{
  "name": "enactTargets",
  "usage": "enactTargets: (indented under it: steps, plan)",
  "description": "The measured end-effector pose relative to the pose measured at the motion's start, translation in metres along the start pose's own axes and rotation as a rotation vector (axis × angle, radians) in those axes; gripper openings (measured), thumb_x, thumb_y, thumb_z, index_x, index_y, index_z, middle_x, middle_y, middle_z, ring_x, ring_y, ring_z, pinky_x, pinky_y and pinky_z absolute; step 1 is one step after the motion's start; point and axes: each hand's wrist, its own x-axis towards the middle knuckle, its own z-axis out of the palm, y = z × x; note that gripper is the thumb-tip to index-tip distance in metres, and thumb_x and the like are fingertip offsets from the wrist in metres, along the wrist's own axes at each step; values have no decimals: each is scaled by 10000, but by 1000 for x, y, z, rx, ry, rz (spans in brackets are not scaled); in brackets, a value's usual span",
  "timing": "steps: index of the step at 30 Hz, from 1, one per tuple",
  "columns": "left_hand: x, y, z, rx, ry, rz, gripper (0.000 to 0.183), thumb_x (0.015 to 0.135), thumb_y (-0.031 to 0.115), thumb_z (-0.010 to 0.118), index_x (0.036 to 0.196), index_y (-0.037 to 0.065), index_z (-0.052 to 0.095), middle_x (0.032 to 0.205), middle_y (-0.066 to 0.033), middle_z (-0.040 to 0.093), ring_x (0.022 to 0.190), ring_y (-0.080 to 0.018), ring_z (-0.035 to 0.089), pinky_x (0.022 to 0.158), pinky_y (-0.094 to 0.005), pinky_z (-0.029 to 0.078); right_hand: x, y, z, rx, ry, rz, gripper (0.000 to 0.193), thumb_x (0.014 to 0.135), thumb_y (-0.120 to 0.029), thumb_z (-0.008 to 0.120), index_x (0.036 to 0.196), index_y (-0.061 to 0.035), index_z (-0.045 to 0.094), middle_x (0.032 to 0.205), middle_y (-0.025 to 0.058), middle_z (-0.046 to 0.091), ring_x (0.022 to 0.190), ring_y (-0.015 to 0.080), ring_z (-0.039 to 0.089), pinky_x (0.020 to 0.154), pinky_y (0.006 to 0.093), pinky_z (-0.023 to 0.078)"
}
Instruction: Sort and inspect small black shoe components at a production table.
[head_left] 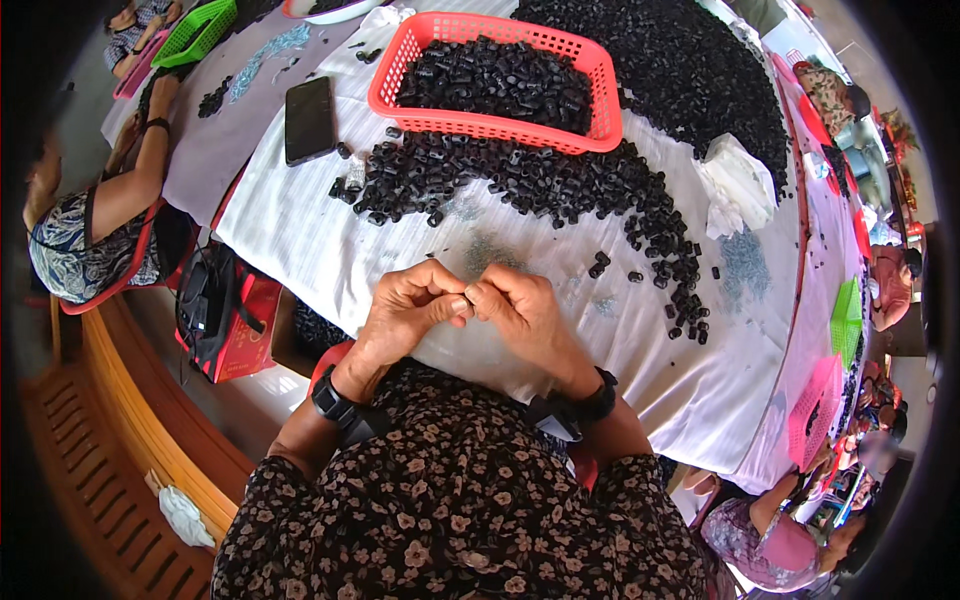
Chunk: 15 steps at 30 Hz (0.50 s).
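Observation:
My left hand (412, 305) and my right hand (518, 308) meet over the near edge of the white-covered table (330, 235). Thumbs and forefingers are pinched together, fingertips touching. Whatever small piece sits between them is almost wholly hidden; only a dark speck shows. Just beyond my hands lies a thin scatter of tiny grey-blue bits (490, 252). Past that spreads a band of small black cylindrical parts (520, 180), trailing down to the right. Behind the band, a red plastic basket (500, 127) holds many more such parts.
A black phone (310, 120) lies left of the basket. Crumpled white plastic (738, 185) rests at the right, near a big black heap (660, 60). Another person's arm (135, 185) is at the left table; more people sit along the right. A wooden bench (130, 430) stands lower left.

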Motion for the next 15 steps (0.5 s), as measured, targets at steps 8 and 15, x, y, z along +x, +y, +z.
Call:
enactTargets:
  steps: [8, 15]
  plan:
    - [-5, -3, -7, -450, -52, -83, 114, 873, 59, 596, 952, -23, 586, 813, -87, 640, 729, -133, 617, 658, -246, 508, 6, -3, -62, -683, 441, -61, 84, 821, -73, 585, 790, -18, 530, 735, 147, 556, 641, 318, 570, 579, 394, 461]
    - [-6, -9, -7, -407, -74, -120, 122, 873, 76, 599, 950, -14, 571, 815, -110, 634, 698, -147, 619, 637, -257, 513, -18, 54, -123, -1193, 644, 288, 74, 773, -37, 571, 828, -24, 523, 863, 168, 557, 796, 350, 591, 658, 446, 486]
